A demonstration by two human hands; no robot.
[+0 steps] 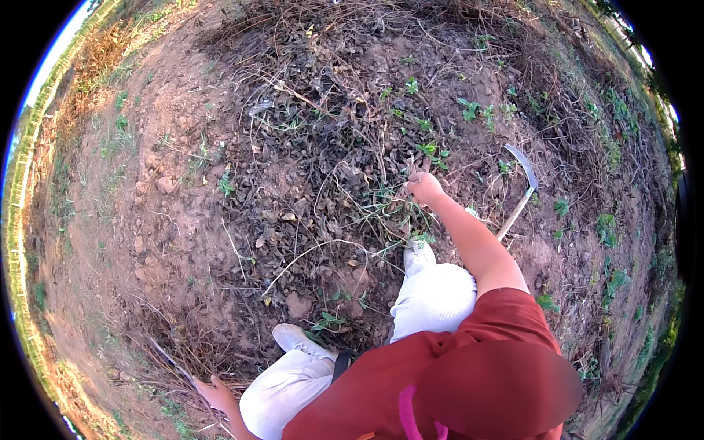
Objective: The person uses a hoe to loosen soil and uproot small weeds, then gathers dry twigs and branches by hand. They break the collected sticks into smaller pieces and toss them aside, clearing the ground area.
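Note:
My right hand reaches down into a tangle of green and dry stems, its fingers curled around some of them. To its right, a sickle with a curved metal blade and a pale handle lies on the soil; the forearm hides the handle's lower end. At the lower left, my left hand is beside dry stalks, with a long thin greyish piece along its fingertips. Whether that hand grips it is unclear. Dark withered leaves cover the ground before me.
My shoes and bent knees in pale trousers are close to the plant litter. Small green plants grow from reddish soil with clods. Dry brush lies at the upper right, and brownish plants stand at the upper left.

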